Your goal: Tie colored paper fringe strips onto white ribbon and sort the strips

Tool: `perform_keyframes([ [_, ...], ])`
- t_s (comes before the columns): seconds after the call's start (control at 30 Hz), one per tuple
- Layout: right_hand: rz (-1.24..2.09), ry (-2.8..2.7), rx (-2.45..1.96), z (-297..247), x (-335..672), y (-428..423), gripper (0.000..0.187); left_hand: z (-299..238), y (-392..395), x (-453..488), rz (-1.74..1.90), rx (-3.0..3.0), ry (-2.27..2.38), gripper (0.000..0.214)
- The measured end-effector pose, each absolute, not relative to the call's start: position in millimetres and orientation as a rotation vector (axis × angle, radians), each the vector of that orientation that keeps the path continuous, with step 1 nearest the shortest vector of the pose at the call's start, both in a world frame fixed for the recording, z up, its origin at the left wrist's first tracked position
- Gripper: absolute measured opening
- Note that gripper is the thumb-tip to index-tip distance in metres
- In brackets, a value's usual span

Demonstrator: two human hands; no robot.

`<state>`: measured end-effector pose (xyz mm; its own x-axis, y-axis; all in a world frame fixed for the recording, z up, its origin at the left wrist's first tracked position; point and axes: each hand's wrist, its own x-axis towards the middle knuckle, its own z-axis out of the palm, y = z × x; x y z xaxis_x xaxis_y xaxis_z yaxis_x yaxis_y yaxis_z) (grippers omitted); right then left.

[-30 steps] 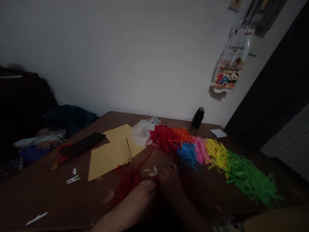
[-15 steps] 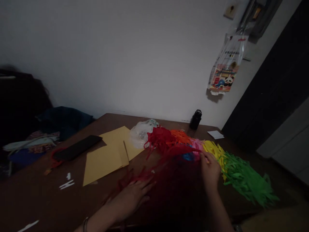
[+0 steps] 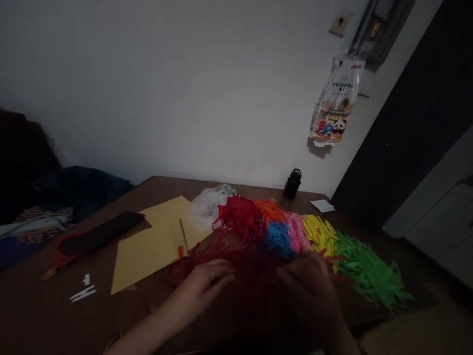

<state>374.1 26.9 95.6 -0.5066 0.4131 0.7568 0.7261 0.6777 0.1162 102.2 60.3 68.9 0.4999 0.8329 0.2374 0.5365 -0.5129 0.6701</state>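
Observation:
A dark red fringe of thin strips (image 3: 247, 261), paper-like, stretches between my two hands low over the table, its middle smeared by motion and shadow. My left hand (image 3: 209, 283) curls round its left end, thumb and fingers drawn together, with loose strip ends sticking up behind the knuckles. At the right end is my right hand (image 3: 308, 276), dark and blurred, its fingers bent inward; red tips show past its far side. Just beyond the hands lie bunches of fringe: red (image 3: 240, 217), orange (image 3: 271, 211), blue (image 3: 279, 236), pink (image 3: 296, 230), yellow (image 3: 320, 231) and green (image 3: 369, 271).
Yellow-brown paper sheets (image 3: 148, 251) lie left, beside a clear plastic bag (image 3: 205, 209). Further left are a long black case (image 3: 101, 234), red-handled scissors (image 3: 61, 251) and white scraps (image 3: 83, 293). A black bottle (image 3: 292, 185) and white card (image 3: 322, 205) stand near the wall.
My right hand has come down and inward, bringing the raised red strips lower. My left hand has risen slightly and curled its fingers. The blue bunch is more exposed; the view has shifted right.

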Motion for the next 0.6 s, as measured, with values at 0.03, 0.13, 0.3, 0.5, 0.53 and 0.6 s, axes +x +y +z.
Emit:
perform_keyframes([
  [0.03,-0.532,-2.229,-0.817,98,359,23,0.029,77,52,108,0.794,2.056,1.042,0.029],
  [0.13,-0.471,-2.348,-0.756,100,327,17,0.031,83,32,120,0.765,1.561,0.892,0.028],
  [0.3,-0.377,-2.242,-0.704,90,303,18,0.029,56,19,121,0.787,1.051,0.927,0.044],
  [0.5,0.003,-2.023,-0.722,62,289,16,0.013,45,5,115,0.976,0.844,0.863,0.044],
  [0.53,0.059,-2.015,-0.720,55,286,15,0.013,44,5,114,1.025,0.849,0.870,0.044],
  [0.6,0.101,-2.003,-0.720,41,280,15,0.016,38,7,114,1.140,0.905,0.908,0.044],
])
